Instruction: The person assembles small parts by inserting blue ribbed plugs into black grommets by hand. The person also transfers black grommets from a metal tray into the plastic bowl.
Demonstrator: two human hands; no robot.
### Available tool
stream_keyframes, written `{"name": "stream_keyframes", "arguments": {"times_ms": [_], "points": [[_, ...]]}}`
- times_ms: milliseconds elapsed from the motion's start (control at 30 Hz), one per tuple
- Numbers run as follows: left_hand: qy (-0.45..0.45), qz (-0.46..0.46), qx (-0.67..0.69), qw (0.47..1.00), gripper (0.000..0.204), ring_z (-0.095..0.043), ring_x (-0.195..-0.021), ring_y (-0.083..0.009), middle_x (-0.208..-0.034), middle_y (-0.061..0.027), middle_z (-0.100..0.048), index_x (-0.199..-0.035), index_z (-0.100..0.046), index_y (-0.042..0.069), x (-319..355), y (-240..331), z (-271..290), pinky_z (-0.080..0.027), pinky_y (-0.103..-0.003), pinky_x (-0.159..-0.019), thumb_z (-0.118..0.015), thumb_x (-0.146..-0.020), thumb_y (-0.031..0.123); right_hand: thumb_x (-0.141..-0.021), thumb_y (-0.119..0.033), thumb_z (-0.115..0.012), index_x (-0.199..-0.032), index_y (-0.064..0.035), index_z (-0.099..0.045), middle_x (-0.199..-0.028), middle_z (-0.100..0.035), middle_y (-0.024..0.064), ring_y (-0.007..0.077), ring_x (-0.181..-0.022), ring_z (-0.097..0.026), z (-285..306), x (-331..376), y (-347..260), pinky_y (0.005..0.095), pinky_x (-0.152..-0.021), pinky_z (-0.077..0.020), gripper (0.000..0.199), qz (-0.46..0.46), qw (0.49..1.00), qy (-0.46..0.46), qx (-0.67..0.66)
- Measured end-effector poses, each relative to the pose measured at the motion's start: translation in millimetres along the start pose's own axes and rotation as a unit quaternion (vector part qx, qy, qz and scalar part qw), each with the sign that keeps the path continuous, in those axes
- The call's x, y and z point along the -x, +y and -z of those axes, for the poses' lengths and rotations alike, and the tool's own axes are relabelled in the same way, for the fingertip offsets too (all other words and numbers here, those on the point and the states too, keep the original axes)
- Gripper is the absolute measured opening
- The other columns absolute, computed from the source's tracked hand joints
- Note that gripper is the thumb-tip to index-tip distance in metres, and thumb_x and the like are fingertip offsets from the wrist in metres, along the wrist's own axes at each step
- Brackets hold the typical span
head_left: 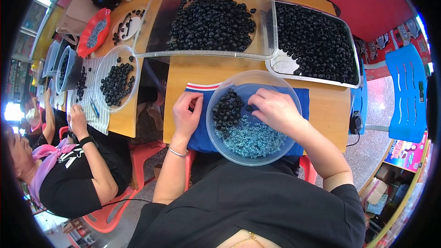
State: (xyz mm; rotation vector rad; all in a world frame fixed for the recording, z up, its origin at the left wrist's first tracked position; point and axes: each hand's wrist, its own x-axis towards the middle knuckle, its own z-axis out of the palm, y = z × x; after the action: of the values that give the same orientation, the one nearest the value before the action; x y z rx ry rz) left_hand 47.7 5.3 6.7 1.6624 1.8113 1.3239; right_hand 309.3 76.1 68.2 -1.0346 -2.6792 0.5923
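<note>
A round clear plastic tub (212, 134) sits in front of me on a blue cloth (198, 131) with a red-and-white striped edge. Inside it, small black round pieces with holes (228, 110) are heaped at the left, and many tiny blue-green pieces (252, 140) cover the near part. My right hand (278, 110) reaches into the tub with its fingers closed around a small black round piece (250, 108). Left of the tub, above the cloth, my left hand (187, 115) has thumb and fingers pinched together; what they hold, if anything, cannot be made out.
Beyond the tub stand a large clear box (206, 55) and a metal tray (317, 79), both with heaps of black pieces. At the left a person (69, 174) works beside another clear tub (98, 82) and a red dish (82, 46). A blue chair (406, 92) stands right.
</note>
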Motion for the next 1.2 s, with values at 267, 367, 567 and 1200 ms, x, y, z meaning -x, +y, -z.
{"name": "stream_keyframes", "arguments": {"times_ms": [267,367,567,1200], "points": [[-0.002,0.001,-0.001,1.0,0.005,-0.057,-0.059,-0.0149,-0.079,-0.0083,-0.062,-0.09,-0.067,-0.001,0,1,0,-0.045,-0.025,-0.055,-0.067,-0.084,-0.002,-0.077,-0.014,-0.072,-0.097,-0.0099,-0.062,-0.09,-0.063,0.0061,0.0277,-0.083,-0.065,-2,-12,-5,0.0407,-0.069,-0.0531,0.023,-0.009,1.0,-0.021,-0.001],[-0.002,0.0,0.002,1.0,0.005,-0.057,-0.059,-0.0148,-0.079,-0.0081,-0.062,-0.09,-0.067,-0.001,-1,2,0,-0.045,-0.025,-0.055,-0.067,-0.084,-0.002,-0.078,-0.014,-0.073,-0.099,-0.0095,-0.062,-0.087,-0.065,0.0065,0.0273,-0.078,-0.067,2,-18,-17,0.0393,-0.066,-0.0533,0.024,0.04,0.995,0.021,-0.088],[-0.001,-0.004,0.002,1.0,0.005,-0.056,-0.058,-0.0143,-0.079,-0.0081,-0.063,-0.089,-0.067,-0.001,-1,-2,-1,-0.045,-0.025,-0.055,-0.067,-0.084,-0.002,-0.079,-0.011,-0.074,-0.093,-0.0068,-0.067,-0.082,-0.068,0.0094,0.0264,-0.075,-0.068,25,-20,-18,0.0361,-0.065,-0.0543,0.017,0.043,0.985,0.049,-0.162],[0.001,-0.001,-0.002,1.0,0.005,-0.054,-0.058,-0.0126,-0.077,-0.0073,-0.061,-0.089,-0.067,-0.002,-1,2,-1,-0.043,-0.025,-0.054,-0.067,-0.085,-0.003,-0.086,-0.003,-0.051,-0.096,-0.0053,-0.068,-0.099,-0.067,0.0154,0.0359,-0.095,-0.063,79,-3,124,0.0446,-0.084,-0.0502,0.02,-0.169,0.98,0.083,0.058]]}}
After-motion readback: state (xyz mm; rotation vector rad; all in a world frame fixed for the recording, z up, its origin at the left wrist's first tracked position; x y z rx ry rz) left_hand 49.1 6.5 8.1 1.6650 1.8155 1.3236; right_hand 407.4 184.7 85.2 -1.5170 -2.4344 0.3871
